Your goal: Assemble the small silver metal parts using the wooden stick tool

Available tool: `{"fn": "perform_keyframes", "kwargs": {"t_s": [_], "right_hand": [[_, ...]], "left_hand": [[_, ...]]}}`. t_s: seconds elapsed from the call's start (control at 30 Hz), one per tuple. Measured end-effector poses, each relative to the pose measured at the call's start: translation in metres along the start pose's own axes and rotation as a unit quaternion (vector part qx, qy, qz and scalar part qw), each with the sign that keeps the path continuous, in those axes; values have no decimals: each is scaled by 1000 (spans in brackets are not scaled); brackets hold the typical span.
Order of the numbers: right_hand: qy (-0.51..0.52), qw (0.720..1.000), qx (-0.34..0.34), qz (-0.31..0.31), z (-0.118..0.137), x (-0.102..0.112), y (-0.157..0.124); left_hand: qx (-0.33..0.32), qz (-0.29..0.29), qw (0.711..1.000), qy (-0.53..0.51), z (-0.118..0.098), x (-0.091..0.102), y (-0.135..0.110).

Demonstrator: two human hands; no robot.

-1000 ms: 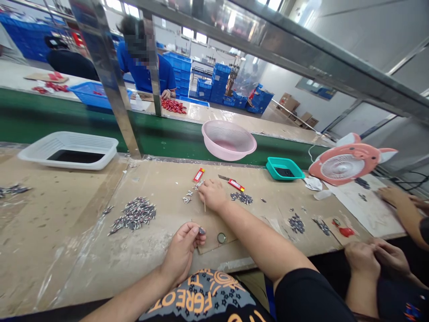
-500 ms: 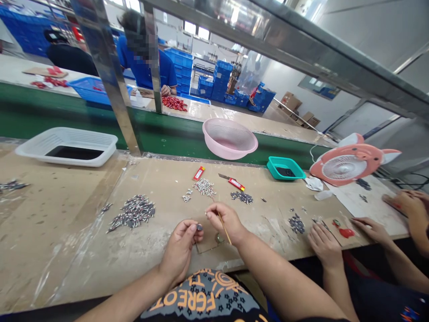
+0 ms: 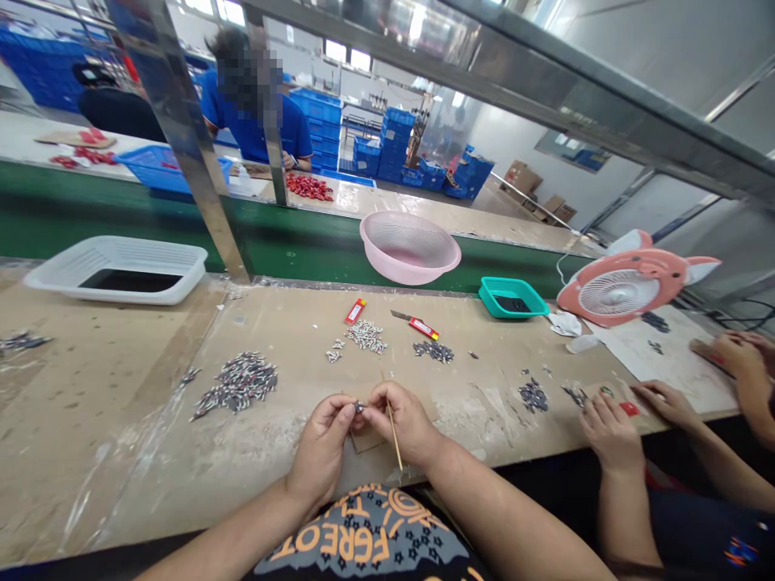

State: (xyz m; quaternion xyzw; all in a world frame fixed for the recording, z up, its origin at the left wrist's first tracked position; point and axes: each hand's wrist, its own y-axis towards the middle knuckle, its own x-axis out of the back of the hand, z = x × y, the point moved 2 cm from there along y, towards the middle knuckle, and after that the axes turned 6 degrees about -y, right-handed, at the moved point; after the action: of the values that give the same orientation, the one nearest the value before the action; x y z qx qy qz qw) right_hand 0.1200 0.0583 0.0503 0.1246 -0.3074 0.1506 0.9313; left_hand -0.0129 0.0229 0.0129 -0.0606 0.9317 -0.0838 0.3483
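Head view: your left hand (image 3: pixel 320 444) and right hand (image 3: pixel 404 421) are together at the near edge of the brown cardboard-covered bench (image 3: pixel 121 452), fingertips meeting. Both pinch one small grey metal part (image 3: pixel 359 407) between them, held just above a loose cardboard scrap (image 3: pixel 363 441) under your hands. Your right hand also clamps a thin wooden stick (image 3: pixel 394 428), which runs back towards you. The part is too small to make out in detail.

Containers:
- White rectangular slotted plastic tray (image 3: pixel 42 278), far left of and beyond your left hand: a dark flat area fills its bottom; I can't tell what it is.
- Pink round mesh plastic bowl (image 3: pixel 375 234), straight beyond your hands: only its own mesh wall and floor show.
- Small teal rectangular plastic tray (image 3: pixel 488 294), beyond and right of your right hand: one dark flat object lies in it.
- Blue plastic basket (image 3: pixel 145 173), far beyond your left hand, across the green belt (image 3: pixel 303 242): a few red bits show inside.

Loose on the bench:
- Large heap of dark grey parts (image 3: pixel 239 383), left of your left hand.
- Pale heap of small parts (image 3: pixel 366 335), just beyond your hands.
- Smaller dark heap (image 3: pixel 433 351), beyond your right hand.
- Red-handled utility knife (image 3: pixel 415 324) and small red pack (image 3: pixel 356 311), further out.

Another person's hands (image 3: pixel 611 432) rest at the bench edge, right of your right hand and well apart from it. A pink plastic fan (image 3: pixel 630 289) stands beyond them.
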Motion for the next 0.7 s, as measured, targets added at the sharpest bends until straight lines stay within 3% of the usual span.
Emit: {"fn": "perform_keyframes", "kwargs": {"t_s": [0.53,0.7], "right_hand": [[62,997,-11,35,7,0,-7],[76,996,-35,18,7,-2,-13]], "left_hand": [[-15,24,999,40,3,6,-2],[-16,45,998,48,4,7,-2]]}}
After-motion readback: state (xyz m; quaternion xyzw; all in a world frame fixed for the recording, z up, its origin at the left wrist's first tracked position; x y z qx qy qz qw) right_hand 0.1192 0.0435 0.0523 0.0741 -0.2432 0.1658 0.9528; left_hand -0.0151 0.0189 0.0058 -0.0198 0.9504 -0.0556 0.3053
